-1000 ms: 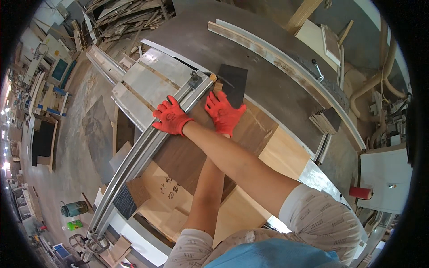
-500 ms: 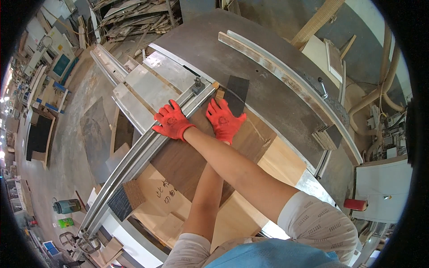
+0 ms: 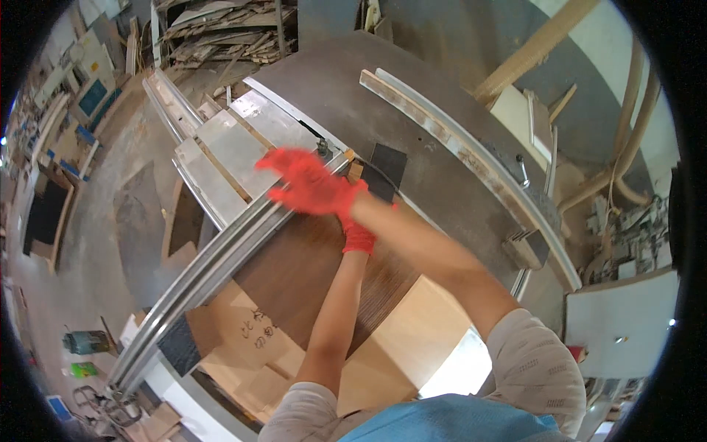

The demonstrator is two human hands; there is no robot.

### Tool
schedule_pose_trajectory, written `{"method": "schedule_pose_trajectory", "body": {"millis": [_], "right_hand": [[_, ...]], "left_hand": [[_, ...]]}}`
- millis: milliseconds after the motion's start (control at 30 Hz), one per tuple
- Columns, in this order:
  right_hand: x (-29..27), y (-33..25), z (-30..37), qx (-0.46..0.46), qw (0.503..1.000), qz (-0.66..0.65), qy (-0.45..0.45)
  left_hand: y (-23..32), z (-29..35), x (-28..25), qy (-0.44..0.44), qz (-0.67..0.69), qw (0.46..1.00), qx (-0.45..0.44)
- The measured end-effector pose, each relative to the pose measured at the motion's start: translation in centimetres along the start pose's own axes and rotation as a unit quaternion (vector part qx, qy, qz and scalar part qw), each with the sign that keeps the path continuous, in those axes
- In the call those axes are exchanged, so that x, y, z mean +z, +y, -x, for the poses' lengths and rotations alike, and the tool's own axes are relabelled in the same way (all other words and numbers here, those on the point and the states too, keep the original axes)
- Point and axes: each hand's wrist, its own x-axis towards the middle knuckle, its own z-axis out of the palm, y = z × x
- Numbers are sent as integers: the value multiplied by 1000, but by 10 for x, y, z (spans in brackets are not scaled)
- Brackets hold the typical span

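My right hand (image 3: pixel 309 183), in a red glove, is raised over the metal rail (image 3: pixel 213 259), crossing above my left hand. Its fingers look stretched and apart, though blurred, and nothing shows in it. My left hand (image 3: pixel 359 234), also red-gloved, is at the far part of a dark brown wood-grain board (image 3: pixel 291 272). My right hand and forearm hide most of its fingers. The brown board lies against the rail, over pale boards (image 3: pixel 401 342). Just beyond my left hand are a small wood block (image 3: pixel 355 171) and a black flat piece (image 3: pixel 388 163).
A long fence (image 3: pixel 456 144) with a lever (image 3: pixel 522 171) runs across the dark machine table (image 3: pixel 324 81). Left of the rail are metal table panels (image 3: pixel 213 155). Scrap wood (image 3: pixel 236 37) fills a rack behind. A bottle (image 3: pixel 87 342) and clamps (image 3: pixel 103 405) are at lower left.
My right hand has lifted from the rail and moved over my left hand. The brown board and pale boards appear shifted nearer and to the left. The view has moved slightly too.
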Motion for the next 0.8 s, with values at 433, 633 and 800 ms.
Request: {"method": "schedule_pose_trajectory", "body": {"millis": [433, 633, 800], "right_hand": [[-190, 175, 77, -47, 778, 404, -480], [-183, 191, 96, -3, 794, 360, -489], [-203, 188, 118, 69, 851, 292, -430]], "left_hand": [[4, 3, -1, 14, 41, 999, -2], [9, 8, -2, 36, 59, 997, 24], [13, 8, -2, 39, 62, 997, 31]]}}
